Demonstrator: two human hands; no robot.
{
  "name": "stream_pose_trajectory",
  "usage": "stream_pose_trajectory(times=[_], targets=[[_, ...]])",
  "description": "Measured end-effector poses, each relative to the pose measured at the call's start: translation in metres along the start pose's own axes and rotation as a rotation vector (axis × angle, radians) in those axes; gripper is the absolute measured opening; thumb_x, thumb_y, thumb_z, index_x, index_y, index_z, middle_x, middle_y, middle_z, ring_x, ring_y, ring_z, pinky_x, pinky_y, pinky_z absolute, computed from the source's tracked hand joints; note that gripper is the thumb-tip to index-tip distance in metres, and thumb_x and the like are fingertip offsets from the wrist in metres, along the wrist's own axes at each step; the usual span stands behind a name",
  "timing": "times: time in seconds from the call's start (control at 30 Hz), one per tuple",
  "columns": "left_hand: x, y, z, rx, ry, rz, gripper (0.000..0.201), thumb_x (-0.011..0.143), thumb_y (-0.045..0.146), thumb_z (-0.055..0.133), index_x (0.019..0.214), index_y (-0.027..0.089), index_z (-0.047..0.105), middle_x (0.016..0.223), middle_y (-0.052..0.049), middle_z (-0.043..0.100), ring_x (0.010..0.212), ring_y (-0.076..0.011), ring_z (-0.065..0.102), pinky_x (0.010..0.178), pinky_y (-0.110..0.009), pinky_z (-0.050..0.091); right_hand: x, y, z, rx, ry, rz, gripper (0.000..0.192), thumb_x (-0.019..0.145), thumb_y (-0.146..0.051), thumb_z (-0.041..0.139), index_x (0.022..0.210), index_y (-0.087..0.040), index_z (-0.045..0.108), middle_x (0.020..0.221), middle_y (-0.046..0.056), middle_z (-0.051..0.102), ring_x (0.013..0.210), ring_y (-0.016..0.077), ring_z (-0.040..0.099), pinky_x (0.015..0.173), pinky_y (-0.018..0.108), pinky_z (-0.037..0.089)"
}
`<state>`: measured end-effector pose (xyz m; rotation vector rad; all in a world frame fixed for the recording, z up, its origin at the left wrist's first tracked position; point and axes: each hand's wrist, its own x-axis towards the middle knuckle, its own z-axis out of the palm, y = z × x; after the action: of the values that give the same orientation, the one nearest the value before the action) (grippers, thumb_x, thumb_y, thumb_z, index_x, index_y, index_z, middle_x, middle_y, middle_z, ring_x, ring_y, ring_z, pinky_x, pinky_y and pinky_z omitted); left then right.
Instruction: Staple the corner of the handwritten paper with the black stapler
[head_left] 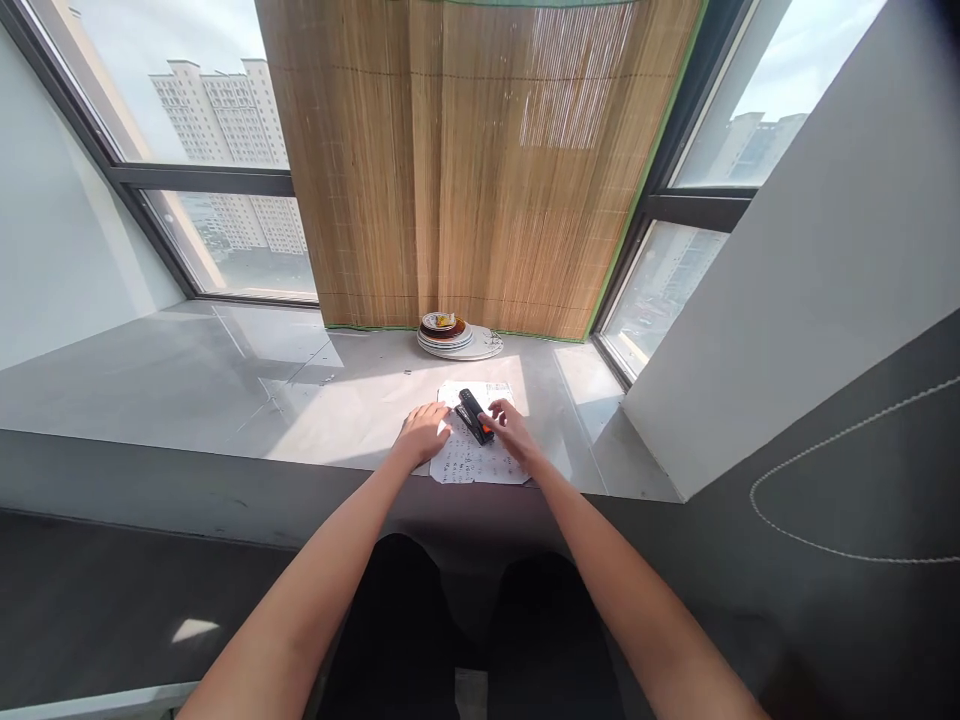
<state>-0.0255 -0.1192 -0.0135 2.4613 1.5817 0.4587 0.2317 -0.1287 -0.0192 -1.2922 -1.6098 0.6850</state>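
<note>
A black stapler [475, 415] with an orange patch lies slanted over a sheet of paper [480, 463] covered in dark handwritten or printed marks. My right hand [512, 432] is at the stapler's right side, its fingers curled and the thumb side against the orange part. On the sheet's left edge rests my left hand [424, 432], fingers stretched out and flat, a little apart from the stapler. Part of the stapler's lower right end is hidden by my right hand.
The paper lies on a pale window ledge [360, 400] near its front edge. Behind it stands a stack of plates [446, 341] with a small yellow item [445, 321] on top. A bamboo blind [465, 200] hangs behind, and a cord [817, 437] loops at right.
</note>
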Motion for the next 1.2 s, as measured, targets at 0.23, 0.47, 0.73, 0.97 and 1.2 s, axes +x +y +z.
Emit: stream_pose_trajectory(times=[0.23,0.47,0.73,0.97,1.2], targets=[[0.004,-0.008,0.005,-0.024,-0.01,0.009,0.057,0.107,0.037,0.045,0.16,0.022,0.058,0.174,-0.012,0.048,0.164,-0.0318,0.039,0.138,-0.054,0.022,-0.021,-0.004,0.012,-0.32,-0.021,-0.044,0.018,0.089,-0.036,0.067,0.103,-0.025,0.063,0.11,0.007,0.068,0.106,0.0284,0.062,0.097,0.043,0.051],[0.005,-0.015,0.007,-0.02,0.004,0.027,0.053,0.106,0.035,0.051,0.156,0.025,0.063,0.173,-0.008,0.051,0.163,-0.0283,0.041,0.137,-0.052,0.028,-0.019,0.001,0.004,-0.045,0.117,0.034,0.046,0.082,-0.027,0.063,0.127,-0.026,0.072,0.124,0.01,0.077,0.117,0.0305,0.068,0.105,0.046,0.053],[0.008,-0.016,0.0,-0.135,-0.045,-0.032,0.057,0.107,0.022,0.036,0.157,0.021,0.063,0.173,-0.008,0.05,0.165,-0.0242,0.04,0.139,-0.048,0.026,-0.019,-0.01,-0.005,0.102,0.408,0.127,0.053,0.091,-0.063,0.051,0.055,-0.024,0.058,0.055,0.001,0.051,0.058,0.0194,0.053,0.058,0.031,0.041],[0.006,-0.013,-0.006,-0.223,-0.01,-0.106,0.06,0.109,0.026,0.027,0.158,0.02,0.062,0.169,-0.008,0.055,0.16,-0.024,0.048,0.135,-0.04,0.032,-0.021,-0.011,-0.006,0.094,0.369,0.127,0.049,0.087,-0.055,0.051,0.047,-0.026,0.048,0.048,-0.001,0.041,0.051,0.0157,0.041,0.053,0.03,0.034],[0.008,-0.012,-0.004,-0.242,0.019,-0.121,0.06,0.111,0.033,0.027,0.158,0.014,0.06,0.165,-0.012,0.059,0.157,-0.0267,0.052,0.132,-0.042,0.038,-0.02,-0.006,-0.005,0.083,0.36,0.128,0.049,0.085,-0.052,0.052,0.045,-0.026,0.046,0.047,-0.001,0.042,0.05,0.0151,0.041,0.057,0.032,0.034]])
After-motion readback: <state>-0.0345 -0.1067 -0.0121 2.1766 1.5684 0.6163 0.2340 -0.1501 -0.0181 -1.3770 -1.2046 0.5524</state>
